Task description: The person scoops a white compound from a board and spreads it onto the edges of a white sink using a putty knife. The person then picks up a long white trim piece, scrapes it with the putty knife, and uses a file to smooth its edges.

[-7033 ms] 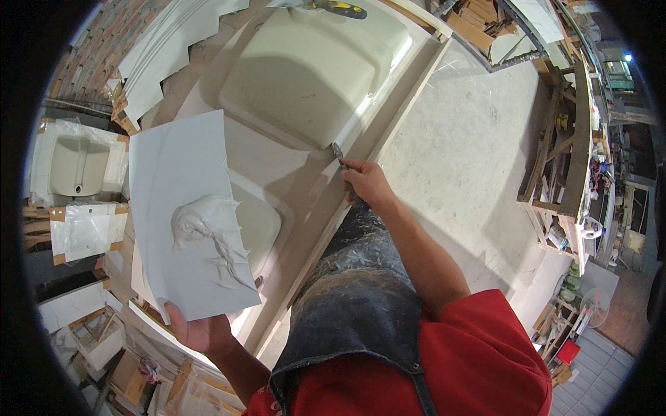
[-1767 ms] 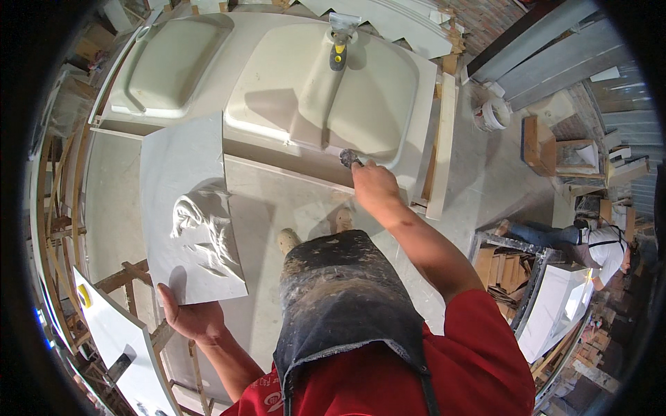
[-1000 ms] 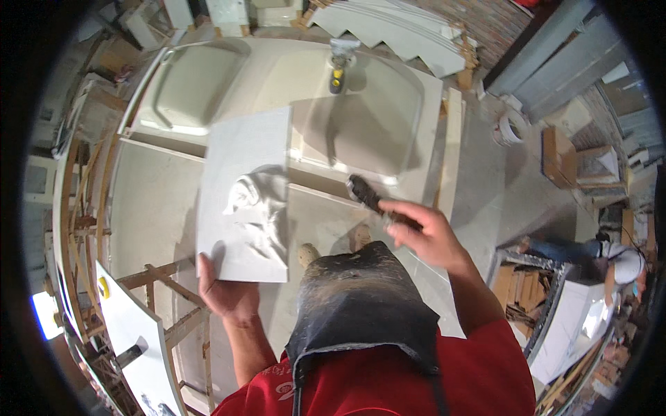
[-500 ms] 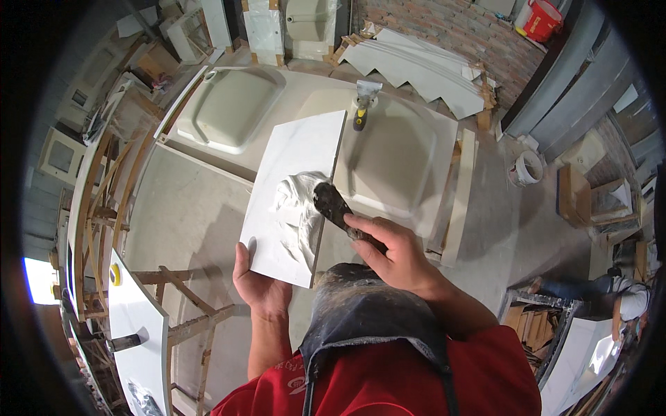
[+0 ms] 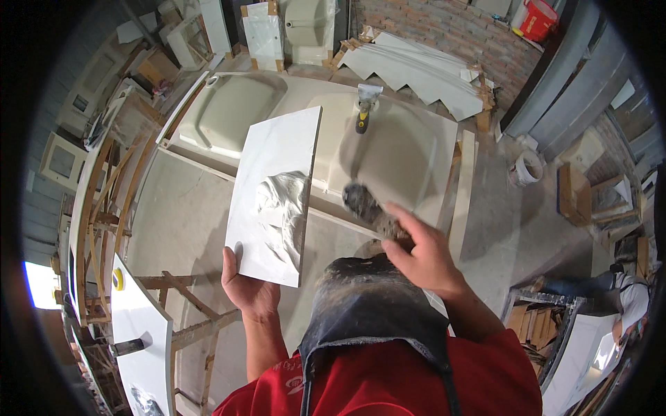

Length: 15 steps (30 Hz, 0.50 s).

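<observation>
My left hand [image 5: 252, 283] grips the lower end of a white rectangular panel [image 5: 277, 145], thumb on its top face. White paste [image 5: 283, 208] is spread in thick, ridged smears over the panel's lower middle and right side. To the right of the panel, my right hand [image 5: 424, 251] is closed around a dark, paste-spotted putty knife [image 5: 362, 201], blurred by motion and apart from the panel. A second scraper [image 5: 363, 114], with a yellow-and-grey handle and a wide metal blade, lies on the upturned cream basin [image 5: 388, 152] beyond.
Another cream basin [image 5: 232, 107] stands at the far left of the same slab. A white panel with a yellow tape roll [image 5: 118, 280] rests on a wooden frame [image 5: 201, 329] at left. A white bucket [image 5: 525, 168] stands at right; another person [image 5: 631, 298] is at the lower right.
The putty knife has lifted off the paste and moved right with my right hand. My left hand has shifted the panel a little to the left.
</observation>
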### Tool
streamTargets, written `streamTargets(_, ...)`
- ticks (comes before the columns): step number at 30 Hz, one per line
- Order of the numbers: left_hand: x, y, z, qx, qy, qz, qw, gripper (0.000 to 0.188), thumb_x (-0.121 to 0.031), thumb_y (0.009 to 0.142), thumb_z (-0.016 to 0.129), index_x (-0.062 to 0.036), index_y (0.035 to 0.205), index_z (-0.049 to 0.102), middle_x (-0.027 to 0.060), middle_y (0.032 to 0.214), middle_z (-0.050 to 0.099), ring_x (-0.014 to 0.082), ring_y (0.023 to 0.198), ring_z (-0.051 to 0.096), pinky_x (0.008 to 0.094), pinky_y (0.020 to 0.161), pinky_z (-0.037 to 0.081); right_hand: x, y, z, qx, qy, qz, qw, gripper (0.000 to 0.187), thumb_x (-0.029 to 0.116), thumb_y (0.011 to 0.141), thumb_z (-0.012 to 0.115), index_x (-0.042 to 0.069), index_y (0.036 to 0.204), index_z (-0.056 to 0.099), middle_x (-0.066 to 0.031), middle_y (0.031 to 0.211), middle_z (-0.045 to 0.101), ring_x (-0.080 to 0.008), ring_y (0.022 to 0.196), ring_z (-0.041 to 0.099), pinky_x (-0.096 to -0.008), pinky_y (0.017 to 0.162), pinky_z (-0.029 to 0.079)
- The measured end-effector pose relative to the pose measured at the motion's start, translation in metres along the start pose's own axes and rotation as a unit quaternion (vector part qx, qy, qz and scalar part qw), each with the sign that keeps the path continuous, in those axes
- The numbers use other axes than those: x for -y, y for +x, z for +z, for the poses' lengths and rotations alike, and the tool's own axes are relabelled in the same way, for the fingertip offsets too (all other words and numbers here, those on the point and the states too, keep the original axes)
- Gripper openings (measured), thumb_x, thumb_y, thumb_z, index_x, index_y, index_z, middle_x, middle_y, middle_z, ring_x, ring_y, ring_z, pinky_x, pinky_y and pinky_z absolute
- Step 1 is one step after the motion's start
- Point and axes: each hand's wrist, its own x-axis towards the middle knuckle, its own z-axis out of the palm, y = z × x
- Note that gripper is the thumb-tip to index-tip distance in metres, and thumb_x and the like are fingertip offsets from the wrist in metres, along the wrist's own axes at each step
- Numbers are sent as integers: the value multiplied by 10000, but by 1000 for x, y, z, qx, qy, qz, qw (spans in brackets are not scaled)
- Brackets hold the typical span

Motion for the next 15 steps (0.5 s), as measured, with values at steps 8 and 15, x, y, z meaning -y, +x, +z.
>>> streamTargets(8,-2,-9,-8,-9,-63,-36,997,629,-348,1052,493,29,1531,338,232,1564,405,429,1416,426,603,1179,327,-9,73,31,-169,-224,-242,929,519,-21,813,682,138,1303,627,-111,1129,590,-296,939,644,-390,777,555)
streamTargets(15,1,-8,-1,-2,24,-20,1000,591,-338,1057,500,39,1500,399,230,1507,481,406,1377,478,576,1162,365,-27,52,45,-62,-197,-184,961,582,25,810,688,158,1369,594,-95,930,602,-289,763,649,-398,662,558)
